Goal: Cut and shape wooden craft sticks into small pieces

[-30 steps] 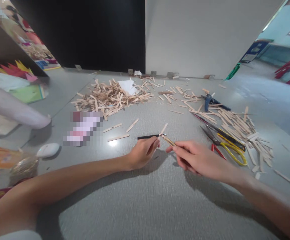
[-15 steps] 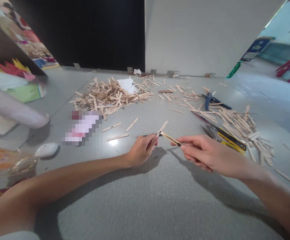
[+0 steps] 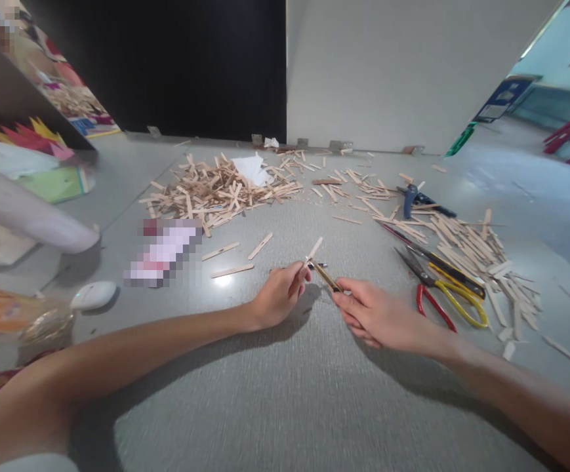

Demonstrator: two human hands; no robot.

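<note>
Left fingers (image 3: 303,272) pinch a wooden stick (image 3: 316,247); right fingers (image 3: 342,293) grip a tool (image 3: 325,276).

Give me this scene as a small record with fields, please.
Left hand: fingers pinch a wooden stick
Right hand: holds a slim yellow-and-dark tool, its tip at the stick
Far left: stick pile, white paper on it
Right: scissors, scattered sticks
Near left: white mouse

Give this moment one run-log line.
left hand: holds wooden stick | right hand: holds yellowish tool, tip near stick | behind: heap of sticks
</note>
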